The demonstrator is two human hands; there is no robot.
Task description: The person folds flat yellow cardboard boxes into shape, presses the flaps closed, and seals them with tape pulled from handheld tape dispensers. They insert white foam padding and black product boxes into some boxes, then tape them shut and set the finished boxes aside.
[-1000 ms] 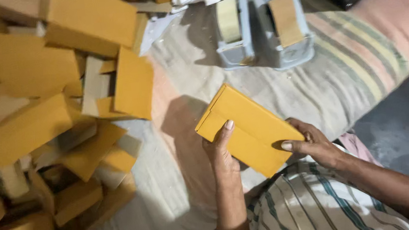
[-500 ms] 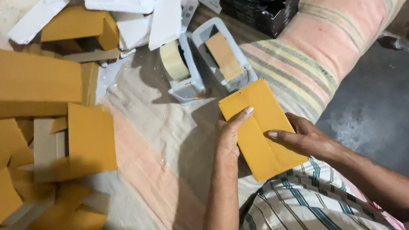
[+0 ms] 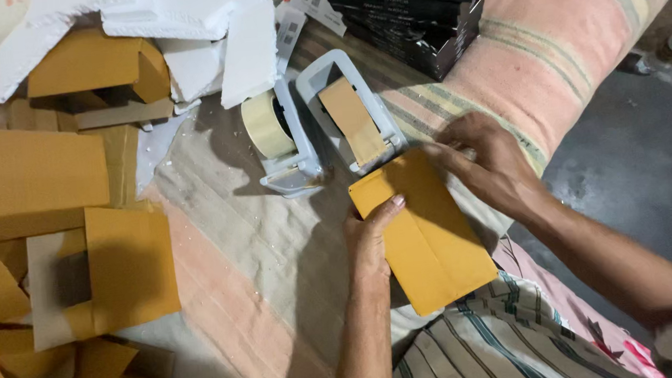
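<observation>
Striped cloth underlies yellow carton (image 3: pixel 429 237), left hand (image 3: pixel 369 239) steadying, right hand (image 3: pixel 488 163) atop.

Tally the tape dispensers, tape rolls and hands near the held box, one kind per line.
Tape dispensers: 2, one grey, one grey
Tape rolls: 2, clear and brown
Hands on the yellow box: 2, left hand, right hand
Total: 6

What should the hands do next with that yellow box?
Probably pull brown tape onto the box. The left hand steadies it, the right hand is at its top end beside the tape holder, and the flaps look folded shut.
</observation>
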